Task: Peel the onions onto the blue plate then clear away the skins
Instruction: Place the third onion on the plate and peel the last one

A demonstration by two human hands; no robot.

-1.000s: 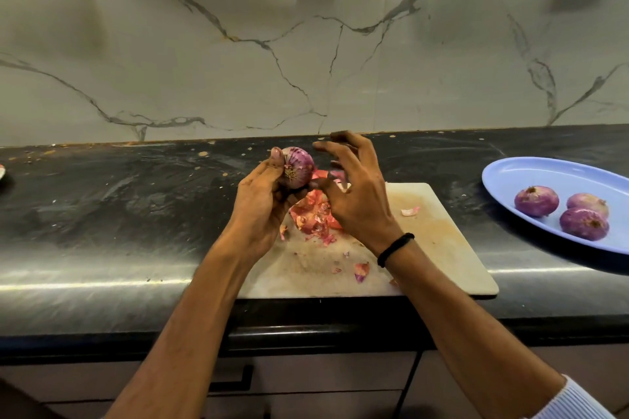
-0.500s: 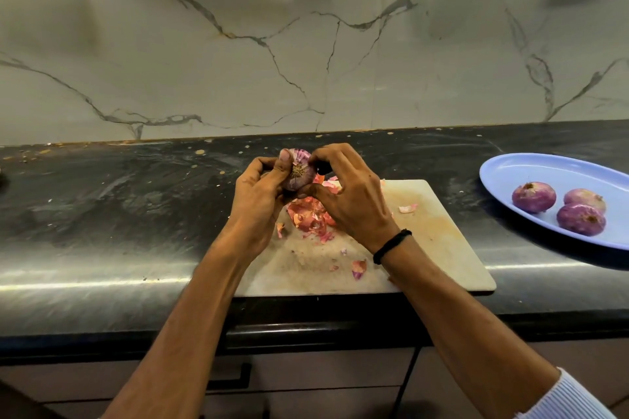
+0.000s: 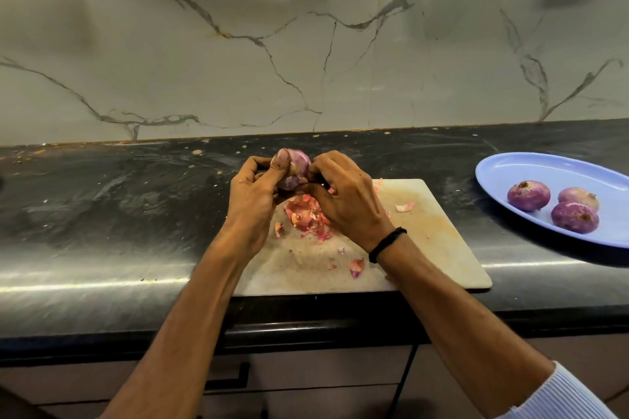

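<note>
The onion (image 3: 295, 168) is small, round and hard, held just above the cutting board (image 3: 425, 248). The left hand (image 3: 252, 194) is wrapped round it with the thumb on top, and the right hand (image 3: 343, 197) pinches at its side. I think it is light and slippery once bare, so the fat middle is the best place to hold it, while the skin is thin, dry and tears easily, like the pink pile of skins (image 3: 306, 214) on the pale flat board. Three shiny purple onions (image 3: 528, 196) sit on the smooth blue plate (image 3: 531, 173), off to the right on the dark surface (image 3: 136, 197).
</note>
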